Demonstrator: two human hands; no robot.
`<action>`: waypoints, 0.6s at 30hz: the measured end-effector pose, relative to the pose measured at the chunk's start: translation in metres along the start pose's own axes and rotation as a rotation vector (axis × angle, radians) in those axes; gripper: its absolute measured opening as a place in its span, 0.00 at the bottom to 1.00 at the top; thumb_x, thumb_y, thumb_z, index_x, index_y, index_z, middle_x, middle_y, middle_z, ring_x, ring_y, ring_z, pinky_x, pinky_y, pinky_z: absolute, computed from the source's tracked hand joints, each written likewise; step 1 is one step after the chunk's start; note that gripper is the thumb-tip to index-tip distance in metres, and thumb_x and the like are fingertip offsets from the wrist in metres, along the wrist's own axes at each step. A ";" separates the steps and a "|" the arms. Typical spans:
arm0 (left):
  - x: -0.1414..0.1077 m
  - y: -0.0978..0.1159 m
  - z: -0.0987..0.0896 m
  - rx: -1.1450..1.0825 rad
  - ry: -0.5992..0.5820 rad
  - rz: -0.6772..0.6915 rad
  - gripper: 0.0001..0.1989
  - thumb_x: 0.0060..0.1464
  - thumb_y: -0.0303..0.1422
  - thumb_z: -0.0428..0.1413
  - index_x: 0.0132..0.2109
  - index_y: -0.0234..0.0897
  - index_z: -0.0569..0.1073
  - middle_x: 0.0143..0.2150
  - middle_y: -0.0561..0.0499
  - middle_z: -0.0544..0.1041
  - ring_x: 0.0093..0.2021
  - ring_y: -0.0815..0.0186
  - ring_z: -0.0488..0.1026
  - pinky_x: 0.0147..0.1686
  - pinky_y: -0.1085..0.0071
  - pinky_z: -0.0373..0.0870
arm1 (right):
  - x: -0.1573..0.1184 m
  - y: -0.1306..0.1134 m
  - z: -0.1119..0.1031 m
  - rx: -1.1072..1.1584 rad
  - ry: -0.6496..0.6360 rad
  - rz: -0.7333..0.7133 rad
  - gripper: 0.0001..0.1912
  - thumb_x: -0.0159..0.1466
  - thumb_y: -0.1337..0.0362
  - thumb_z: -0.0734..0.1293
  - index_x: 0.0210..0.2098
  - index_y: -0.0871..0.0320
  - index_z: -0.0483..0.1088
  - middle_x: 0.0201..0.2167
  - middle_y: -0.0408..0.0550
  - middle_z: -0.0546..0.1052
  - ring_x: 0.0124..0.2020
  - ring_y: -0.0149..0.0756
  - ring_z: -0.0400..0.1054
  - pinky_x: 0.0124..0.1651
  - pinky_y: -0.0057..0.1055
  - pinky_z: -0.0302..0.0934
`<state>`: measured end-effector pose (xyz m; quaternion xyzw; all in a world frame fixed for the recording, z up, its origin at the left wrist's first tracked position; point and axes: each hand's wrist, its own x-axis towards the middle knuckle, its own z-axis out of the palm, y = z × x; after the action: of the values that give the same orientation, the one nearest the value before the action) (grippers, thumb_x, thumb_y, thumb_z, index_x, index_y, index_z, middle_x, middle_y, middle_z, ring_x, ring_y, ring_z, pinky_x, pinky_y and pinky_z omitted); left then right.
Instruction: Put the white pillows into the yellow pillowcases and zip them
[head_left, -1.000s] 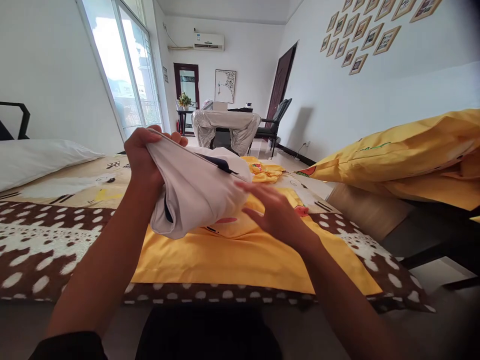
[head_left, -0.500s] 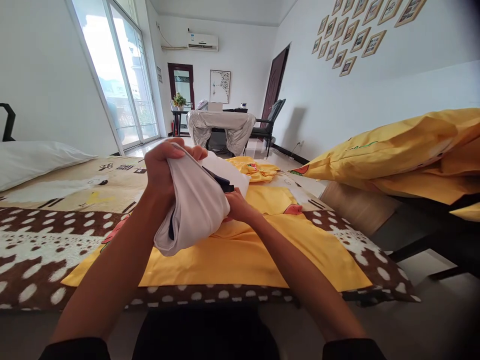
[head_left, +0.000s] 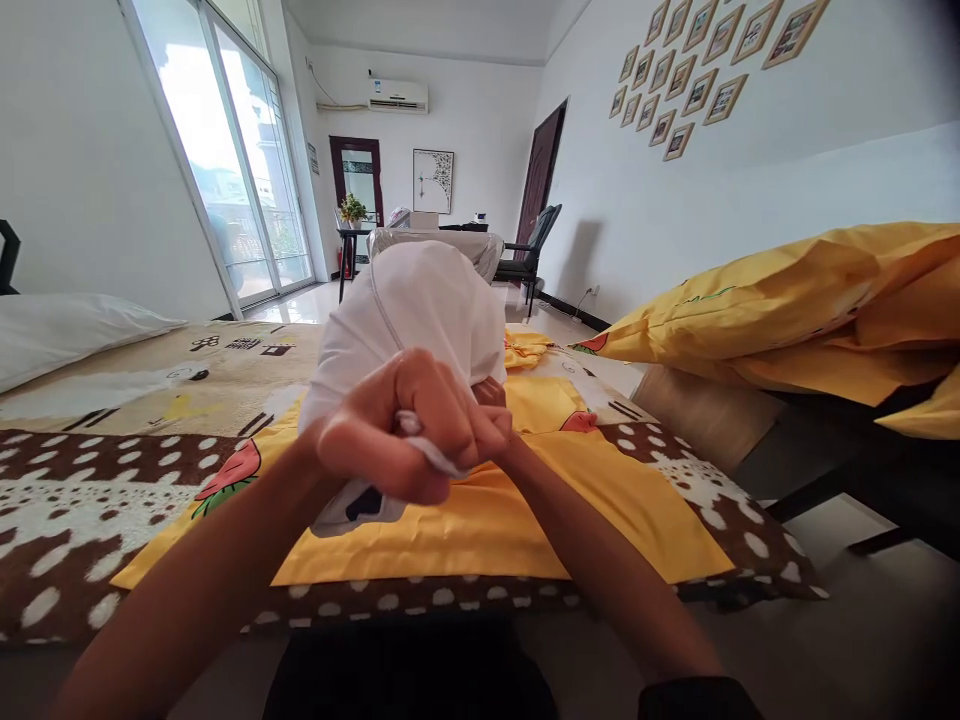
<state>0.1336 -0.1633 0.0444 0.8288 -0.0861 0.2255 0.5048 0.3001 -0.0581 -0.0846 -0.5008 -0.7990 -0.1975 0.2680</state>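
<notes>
A white cloth piece, perhaps a garment point(head_left: 420, 300), hangs bunched and puffed up in front of me, with a dark patch showing at its lower left. My left hand point(head_left: 405, 430) is a fist close to the camera, with a fold of the white cloth poking out between its fingers. Just behind it, my right hand point(head_left: 491, 395) has curled fingers against the right side of the cloth; the left fist partly covers it. Beneath both hands a yellow cloth point(head_left: 450, 530) with red strawberry prints lies spread on the bed.
A brown and cream patterned blanket point(head_left: 172, 480) covers the bed. At the left lies a white pillow point(head_left: 82, 330). More yellow fabric point(head_left: 787, 300) is heaped at the right. Farther back stand a covered table point(head_left: 480, 250) and a dark chair point(head_left: 536, 245).
My left hand has come down and right, nearer the camera, into a fist in front of my right hand. The white cloth has opened upward and hides more of the room behind.
</notes>
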 end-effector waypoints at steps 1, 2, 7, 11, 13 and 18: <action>-0.002 0.003 0.002 0.003 -0.039 -0.032 0.20 0.37 0.25 0.52 0.17 0.34 0.44 0.16 0.56 0.45 0.20 0.70 0.43 0.30 0.63 0.52 | 0.002 0.001 -0.005 -0.021 -0.001 0.024 0.10 0.59 0.67 0.62 0.25 0.58 0.74 0.24 0.50 0.72 0.34 0.40 0.64 0.39 0.34 0.57; -0.005 0.005 0.003 -0.007 -0.069 -0.061 0.20 0.37 0.24 0.52 0.18 0.34 0.43 0.17 0.56 0.43 0.20 0.70 0.42 0.30 0.63 0.51 | 0.004 0.002 -0.011 -0.042 0.000 0.049 0.11 0.59 0.68 0.61 0.25 0.58 0.74 0.24 0.51 0.72 0.34 0.41 0.64 0.38 0.35 0.57; -0.009 0.002 0.010 -0.093 -0.277 -0.138 0.20 0.40 0.25 0.51 0.17 0.35 0.43 0.15 0.56 0.44 0.18 0.69 0.42 0.31 0.61 0.51 | 0.008 0.009 -0.034 -0.123 0.021 0.143 0.13 0.57 0.73 0.60 0.22 0.58 0.72 0.22 0.53 0.68 0.34 0.45 0.63 0.39 0.39 0.57; -0.001 -0.009 0.013 -0.075 -0.442 -0.173 0.19 0.40 0.23 0.51 0.16 0.37 0.46 0.14 0.56 0.48 0.17 0.70 0.47 0.32 0.61 0.56 | -0.006 0.019 -0.041 -0.171 0.054 0.195 0.15 0.58 0.70 0.60 0.16 0.57 0.68 0.20 0.52 0.66 0.32 0.44 0.62 0.37 0.40 0.57; 0.003 -0.012 0.014 -0.076 -0.587 -0.185 0.20 0.36 0.21 0.54 0.16 0.37 0.47 0.13 0.56 0.50 0.17 0.70 0.49 0.30 0.62 0.57 | -0.019 0.024 -0.042 -0.187 0.100 0.216 0.17 0.60 0.67 0.60 0.15 0.56 0.66 0.20 0.52 0.66 0.31 0.42 0.62 0.36 0.38 0.57; 0.002 -0.029 0.019 -0.125 -0.643 -0.251 0.22 0.35 0.18 0.55 0.14 0.37 0.48 0.14 0.57 0.48 0.17 0.71 0.47 0.22 0.65 0.51 | -0.054 0.022 -0.026 -0.127 0.102 0.157 0.17 0.60 0.65 0.60 0.16 0.56 0.67 0.20 0.53 0.70 0.30 0.39 0.64 0.35 0.36 0.57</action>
<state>0.1514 -0.1658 0.0149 0.8289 -0.1518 -0.1166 0.5256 0.3456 -0.1018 -0.0969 -0.5669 -0.7287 -0.2512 0.2905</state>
